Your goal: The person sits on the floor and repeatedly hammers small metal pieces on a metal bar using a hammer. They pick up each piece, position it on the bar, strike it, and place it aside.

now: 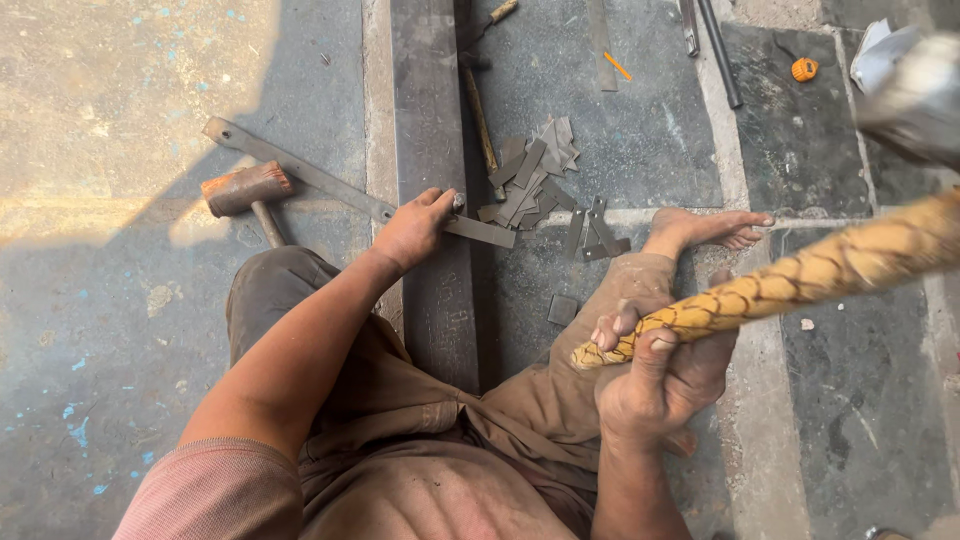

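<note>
I sit on the floor. My left hand (418,226) grips a long flat metal strip (300,170) and holds it across a dark steel beam (430,120) that runs away from me. The strip's end (480,231) sticks out past the beam to the right. My right hand (660,375) is closed around the yellow patterned handle (800,275) of a hammer raised at the upper right; its grey head (915,95) is blurred. A pile of cut metal pieces (535,175) lies beyond the strip's end.
A rusty-headed mallet (245,190) lies on the floor at the left. My bare foot (705,228) rests right of the pile. More cut pieces (595,232), a wooden-handled tool (480,115), metal rods (720,50) and a small orange object (804,69) lie farther back.
</note>
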